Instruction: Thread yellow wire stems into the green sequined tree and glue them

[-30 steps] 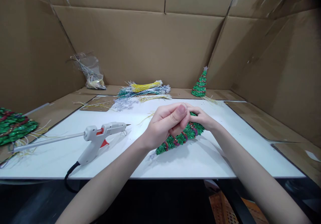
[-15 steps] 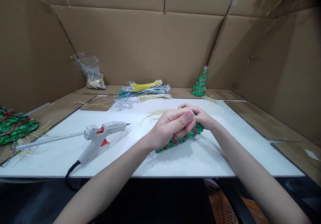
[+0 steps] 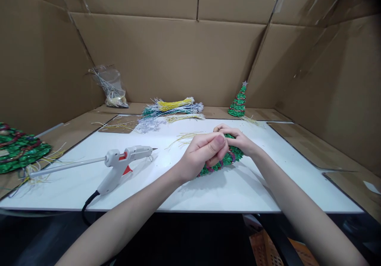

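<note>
A small green Christmas tree (image 3: 235, 155) with a purple-red garland lies tilted under my two hands, above the white board's middle. My right hand (image 3: 239, 139) curls over the tree's far side and grips it. My left hand (image 3: 200, 155) is closed in a pinch just over the tree, thumb on top. Whatever sits between its fingers is hidden. Thin yellow wires (image 3: 185, 138) lie behind my left hand. To the left, a white hot glue gun (image 3: 119, 166) with a red trigger and a long glue stick rests on the board.
Bundles of yellow, white and green wire (image 3: 175, 105) lie at the back, beside clear glittery pieces (image 3: 149, 124). A finished-looking tree (image 3: 238, 102) with a silver star stands back right. Another tree (image 3: 22, 151) lies far left. A plastic bag (image 3: 114, 89) leans against the cardboard wall (image 3: 166, 59).
My left hand has shifted slightly left, and the tree's near tip has gone out of sight behind it. My right hand keeps its grip. The whole view has moved a little.
</note>
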The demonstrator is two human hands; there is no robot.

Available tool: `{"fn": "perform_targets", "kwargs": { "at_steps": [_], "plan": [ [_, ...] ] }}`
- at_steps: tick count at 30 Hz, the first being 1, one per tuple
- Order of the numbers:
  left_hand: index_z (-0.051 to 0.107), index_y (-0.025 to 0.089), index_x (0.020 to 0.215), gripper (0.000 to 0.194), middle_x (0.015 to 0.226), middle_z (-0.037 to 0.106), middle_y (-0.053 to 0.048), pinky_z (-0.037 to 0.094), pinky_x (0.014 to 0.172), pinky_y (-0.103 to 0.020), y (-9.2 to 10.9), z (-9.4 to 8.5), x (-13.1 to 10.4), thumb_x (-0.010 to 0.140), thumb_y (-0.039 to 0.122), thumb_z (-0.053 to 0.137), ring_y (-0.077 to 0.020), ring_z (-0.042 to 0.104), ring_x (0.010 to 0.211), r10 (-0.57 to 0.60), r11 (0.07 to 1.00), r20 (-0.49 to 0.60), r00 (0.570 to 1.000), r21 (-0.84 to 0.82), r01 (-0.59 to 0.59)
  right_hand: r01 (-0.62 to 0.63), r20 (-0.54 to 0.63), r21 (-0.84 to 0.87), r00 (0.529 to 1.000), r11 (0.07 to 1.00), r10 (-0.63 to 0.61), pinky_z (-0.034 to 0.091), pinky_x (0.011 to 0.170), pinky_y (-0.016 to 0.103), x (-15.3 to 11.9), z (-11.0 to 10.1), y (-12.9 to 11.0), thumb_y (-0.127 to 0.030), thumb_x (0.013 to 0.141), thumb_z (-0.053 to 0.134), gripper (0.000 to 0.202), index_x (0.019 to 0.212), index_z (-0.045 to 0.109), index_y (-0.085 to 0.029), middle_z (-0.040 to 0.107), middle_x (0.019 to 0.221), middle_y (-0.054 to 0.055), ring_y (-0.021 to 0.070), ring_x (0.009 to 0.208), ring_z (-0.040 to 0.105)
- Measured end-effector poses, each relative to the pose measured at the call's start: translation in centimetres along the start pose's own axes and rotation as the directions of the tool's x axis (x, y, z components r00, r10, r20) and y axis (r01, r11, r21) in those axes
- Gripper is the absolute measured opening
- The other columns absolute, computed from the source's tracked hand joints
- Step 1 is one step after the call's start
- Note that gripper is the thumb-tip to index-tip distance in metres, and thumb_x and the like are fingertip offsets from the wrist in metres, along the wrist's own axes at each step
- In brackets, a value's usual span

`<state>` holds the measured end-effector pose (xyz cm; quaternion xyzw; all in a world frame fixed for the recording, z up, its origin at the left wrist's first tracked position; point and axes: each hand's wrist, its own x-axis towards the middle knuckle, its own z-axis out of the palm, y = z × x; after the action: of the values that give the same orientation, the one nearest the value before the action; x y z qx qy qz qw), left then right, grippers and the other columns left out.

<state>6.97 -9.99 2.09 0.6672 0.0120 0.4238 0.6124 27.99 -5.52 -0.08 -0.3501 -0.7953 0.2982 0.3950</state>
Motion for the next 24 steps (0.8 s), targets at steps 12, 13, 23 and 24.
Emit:
{"fn": "perform_targets", "kwargs": {
  "at_steps": [12, 13, 23, 24],
  "plan": [
    [0.046, 0.016, 0.067, 0.041, 0.047, 0.025, 0.009, 0.017, 0.042, -0.022, -0.06, -0.29, 0.53, 0.097, 0.043, 0.048, -0.0056, 0.019, 0.042, 0.022, 0.995, -0.062, 0.998, -0.100, -0.028, 0.014, -0.015, 0.003, 1.000, 1.000, -0.014, 0.040, 0.098, 0.040, -0.05, -0.14, 0.43, -0.046, 0.085, 0.065, 0.025, 0.085, 0.075, -0.024, 0.060, 0.102, 0.006, 0.0237, 0.103, 0.056],
    [0.046, 0.016, 0.067, 0.040, 0.047, 0.025, 0.009, 0.017, 0.042, -0.022, -0.11, -0.26, 0.53, 0.097, 0.042, 0.047, -0.0056, 0.019, 0.042, 0.026, 0.994, -0.063, 0.998, -0.101, -0.032, 0.012, -0.018, 0.003, 1.000, 1.000, -0.012, 0.040, 0.098, 0.040, -0.05, -0.13, 0.45, -0.046, 0.084, 0.065, 0.025, 0.084, 0.075, -0.024, 0.060, 0.101, 0.006, 0.0238, 0.103, 0.056],
    [0.047, 0.016, 0.064, 0.046, 0.047, 0.035, 0.006, 0.025, 0.046, -0.022, -0.04, 0.27, -0.41, 0.096, 0.049, 0.046, -0.0060, 0.029, 0.043, 0.002, 0.996, -0.030, 1.000, 0.094, 0.001, -0.008, -0.006, -0.007, 1.000, 1.000, 0.008, 0.041, 0.095, 0.039, -0.03, -0.18, 0.08, -0.048, 0.085, 0.063, 0.028, 0.080, 0.073, -0.022, 0.057, 0.098, 0.006, 0.0238, 0.099, 0.055],
    [0.047, 0.016, 0.064, 0.047, 0.046, 0.035, 0.006, 0.026, 0.046, -0.022, -0.15, 0.32, -0.47, 0.096, 0.050, 0.046, -0.0063, 0.029, 0.043, -0.022, 0.993, -0.019, 1.000, 0.112, 0.024, -0.006, -0.003, -0.010, 1.000, 1.000, 0.006, 0.041, 0.095, 0.039, -0.01, -0.17, 0.01, -0.048, 0.085, 0.063, 0.028, 0.080, 0.073, -0.022, 0.058, 0.097, 0.006, 0.0238, 0.099, 0.055]
  ]
}}
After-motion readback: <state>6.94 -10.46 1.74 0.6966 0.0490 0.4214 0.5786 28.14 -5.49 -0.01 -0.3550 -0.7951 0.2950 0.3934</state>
